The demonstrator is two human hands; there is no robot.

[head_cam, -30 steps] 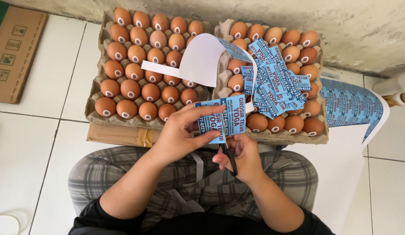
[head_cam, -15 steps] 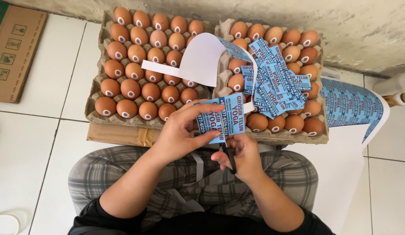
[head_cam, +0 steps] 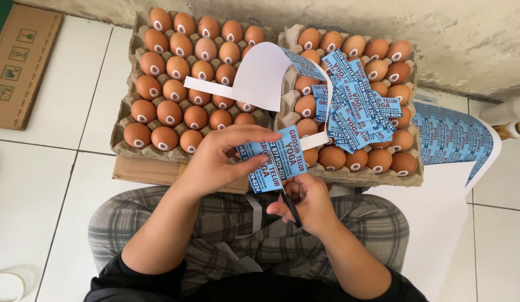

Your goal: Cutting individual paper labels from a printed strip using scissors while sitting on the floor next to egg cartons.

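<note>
Head view. Left hand (head_cam: pixel 218 159): fingers pinched on blue printed label strip (head_cam: pixel 272 159), strip held above lap, just ahead of right hand. Right hand (head_cam: pixel 304 202): closed around black-handled scissors (head_cam: pixel 290 207), blades meeting strip's lower edge. Beyond left hand: tray of brown eggs (head_cam: pixel 181 84), each with small round sticker. Beyond right hand: second egg tray (head_cam: pixel 383 162), pile of cut blue labels (head_cam: pixel 357 106) on top. White sheet backing (head_cam: pixel 260 75) curls across both trays. Far right of right hand: uncut blue label sheet (head_cam: pixel 452 137) on floor.

Bright, even daylight fills the sharp, unblurred view, with soft shadows beneath the egg trays (head_cam: pixel 138 150), mild glare on the white floor tiles (head_cam: pixel 31 184) and slight wide-angle bending at the edges.
</note>
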